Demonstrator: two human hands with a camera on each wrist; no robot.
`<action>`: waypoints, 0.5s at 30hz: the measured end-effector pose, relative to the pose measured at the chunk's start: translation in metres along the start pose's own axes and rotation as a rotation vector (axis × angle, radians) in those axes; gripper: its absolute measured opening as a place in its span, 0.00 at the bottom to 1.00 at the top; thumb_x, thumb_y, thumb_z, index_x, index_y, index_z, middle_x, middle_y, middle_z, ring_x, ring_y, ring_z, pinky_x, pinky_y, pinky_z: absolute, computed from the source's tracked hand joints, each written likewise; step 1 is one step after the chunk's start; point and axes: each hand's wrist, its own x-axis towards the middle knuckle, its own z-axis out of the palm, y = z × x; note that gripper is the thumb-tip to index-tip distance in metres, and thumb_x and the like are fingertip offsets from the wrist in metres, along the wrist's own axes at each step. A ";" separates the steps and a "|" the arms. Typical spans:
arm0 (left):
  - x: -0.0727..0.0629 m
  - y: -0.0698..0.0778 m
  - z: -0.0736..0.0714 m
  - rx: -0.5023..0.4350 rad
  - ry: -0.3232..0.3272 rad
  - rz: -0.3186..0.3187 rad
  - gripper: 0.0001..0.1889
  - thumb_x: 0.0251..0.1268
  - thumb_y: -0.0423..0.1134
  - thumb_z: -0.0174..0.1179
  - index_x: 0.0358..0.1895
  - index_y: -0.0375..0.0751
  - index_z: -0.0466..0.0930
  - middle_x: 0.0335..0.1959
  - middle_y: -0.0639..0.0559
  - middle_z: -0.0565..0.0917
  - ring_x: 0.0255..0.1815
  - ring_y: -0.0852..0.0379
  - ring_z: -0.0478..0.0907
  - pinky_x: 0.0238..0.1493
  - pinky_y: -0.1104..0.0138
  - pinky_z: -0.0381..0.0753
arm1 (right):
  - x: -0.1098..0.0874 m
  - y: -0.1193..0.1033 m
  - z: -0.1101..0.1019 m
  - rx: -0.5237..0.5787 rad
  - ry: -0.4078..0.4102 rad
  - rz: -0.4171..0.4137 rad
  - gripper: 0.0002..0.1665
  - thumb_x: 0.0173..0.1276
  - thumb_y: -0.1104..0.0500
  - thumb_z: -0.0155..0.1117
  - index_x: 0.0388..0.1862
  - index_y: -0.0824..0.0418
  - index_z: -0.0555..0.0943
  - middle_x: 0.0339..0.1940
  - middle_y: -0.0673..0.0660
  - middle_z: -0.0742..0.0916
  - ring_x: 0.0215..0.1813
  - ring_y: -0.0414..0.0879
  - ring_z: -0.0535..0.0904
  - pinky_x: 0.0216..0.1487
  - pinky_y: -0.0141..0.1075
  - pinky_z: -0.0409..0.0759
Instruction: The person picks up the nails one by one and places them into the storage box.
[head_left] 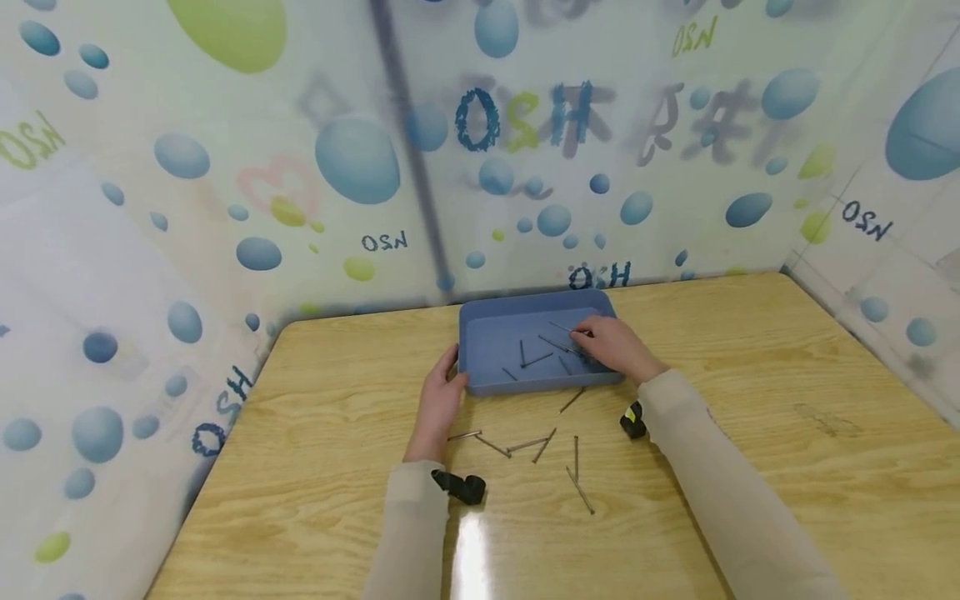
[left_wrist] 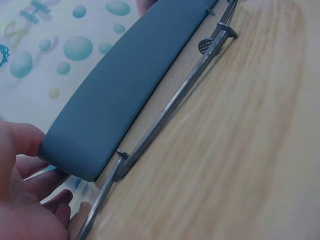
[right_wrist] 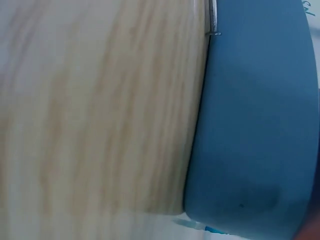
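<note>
A shallow blue tray [head_left: 487, 325] sits on the wooden table with several nails lying inside it. My left hand [head_left: 437, 404] grips its left end; in the left wrist view, thumb and fingers wrap the corner of the tray wall [left_wrist: 115, 95]. Over the right part of the tray, my right hand [head_left: 613, 343] pinches a thin nail [head_left: 559, 327] that points out to the left. More nails in the tray lie below that hand and partly behind it. The right wrist view shows mostly the tray's outer side [right_wrist: 255, 125]; the right hand's fingers are hidden there.
Several loose nails lie in front of the tray, including a long nail [head_left: 576, 457] and a nail close to the tray wall [head_left: 572, 401]. The wooden table [head_left: 315, 417] reaches back to a patterned curtain [head_left: 540, 208]. Dark wrist straps show on both sleeves.
</note>
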 end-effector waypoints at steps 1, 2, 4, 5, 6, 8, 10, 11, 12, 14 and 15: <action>0.001 0.000 0.000 0.004 0.001 0.003 0.27 0.64 0.34 0.48 0.67 0.47 0.58 0.66 0.56 0.60 0.67 0.58 0.51 0.63 0.60 0.55 | 0.001 0.000 0.000 -0.011 -0.017 -0.005 0.20 0.69 0.51 0.48 0.51 0.61 0.78 0.49 0.59 0.80 0.48 0.52 0.75 0.49 0.49 0.70; 0.001 0.000 0.000 0.004 0.001 0.003 0.27 0.64 0.35 0.48 0.67 0.47 0.58 0.66 0.56 0.60 0.67 0.58 0.51 0.63 0.60 0.54 | 0.001 0.001 0.001 -0.022 -0.036 -0.010 0.21 0.69 0.50 0.47 0.51 0.60 0.77 0.50 0.59 0.79 0.50 0.53 0.73 0.50 0.49 0.69; -0.004 0.008 0.000 -0.004 -0.009 -0.007 0.27 0.64 0.34 0.48 0.67 0.46 0.57 0.66 0.55 0.60 0.67 0.58 0.51 0.63 0.60 0.54 | 0.001 0.000 0.001 -0.037 -0.072 -0.014 0.22 0.69 0.49 0.47 0.53 0.60 0.76 0.54 0.59 0.77 0.55 0.54 0.71 0.53 0.50 0.67; -0.005 0.012 0.000 -0.010 -0.016 -0.012 0.27 0.64 0.33 0.48 0.67 0.45 0.57 0.66 0.54 0.60 0.67 0.57 0.51 0.63 0.60 0.54 | 0.002 0.000 0.001 -0.043 -0.084 -0.018 0.22 0.69 0.49 0.47 0.53 0.60 0.76 0.54 0.59 0.76 0.55 0.54 0.70 0.54 0.50 0.66; -0.005 0.014 -0.001 -0.018 -0.022 -0.017 0.27 0.64 0.32 0.47 0.68 0.44 0.57 0.66 0.53 0.59 0.67 0.57 0.50 0.63 0.60 0.54 | 0.002 -0.001 0.001 -0.052 -0.091 -0.021 0.22 0.69 0.49 0.47 0.54 0.61 0.76 0.55 0.60 0.76 0.56 0.55 0.70 0.55 0.51 0.66; -0.006 0.017 -0.001 -0.039 -0.033 -0.026 0.28 0.64 0.32 0.47 0.68 0.44 0.56 0.67 0.53 0.59 0.67 0.56 0.50 0.63 0.60 0.54 | 0.003 -0.002 0.001 -0.069 -0.104 -0.022 0.22 0.69 0.50 0.47 0.54 0.62 0.75 0.55 0.60 0.76 0.57 0.55 0.69 0.55 0.51 0.65; -0.003 0.013 -0.001 -0.047 -0.031 -0.024 0.27 0.64 0.31 0.47 0.68 0.44 0.56 0.66 0.53 0.59 0.67 0.57 0.50 0.63 0.60 0.54 | 0.004 -0.003 0.001 -0.094 -0.112 -0.025 0.22 0.69 0.51 0.48 0.54 0.63 0.75 0.55 0.61 0.76 0.57 0.56 0.69 0.55 0.51 0.65; -0.001 0.009 -0.001 -0.046 -0.026 -0.023 0.27 0.64 0.32 0.48 0.68 0.45 0.57 0.66 0.54 0.59 0.67 0.58 0.51 0.63 0.61 0.54 | 0.005 -0.003 0.001 -0.107 -0.116 -0.029 0.22 0.68 0.52 0.48 0.54 0.64 0.75 0.55 0.61 0.76 0.57 0.56 0.69 0.56 0.50 0.65; 0.000 0.005 -0.001 -0.043 -0.022 -0.021 0.27 0.64 0.32 0.48 0.68 0.46 0.57 0.66 0.55 0.59 0.67 0.58 0.51 0.63 0.61 0.54 | 0.005 -0.004 0.001 -0.120 -0.121 -0.031 0.22 0.68 0.52 0.49 0.54 0.64 0.75 0.55 0.62 0.76 0.57 0.56 0.69 0.55 0.50 0.65; 0.001 0.002 0.000 -0.025 -0.014 -0.012 0.27 0.64 0.33 0.48 0.68 0.47 0.57 0.66 0.56 0.60 0.67 0.59 0.51 0.63 0.61 0.54 | 0.006 -0.005 0.002 -0.151 -0.132 -0.041 0.22 0.68 0.53 0.49 0.55 0.65 0.74 0.56 0.62 0.75 0.57 0.56 0.69 0.55 0.50 0.66; 0.001 0.001 0.000 -0.018 -0.010 -0.012 0.27 0.64 0.33 0.48 0.67 0.48 0.57 0.66 0.56 0.60 0.67 0.59 0.51 0.63 0.61 0.54 | 0.006 -0.005 0.002 -0.163 -0.139 -0.046 0.22 0.68 0.54 0.50 0.55 0.66 0.74 0.56 0.62 0.75 0.57 0.56 0.69 0.55 0.50 0.66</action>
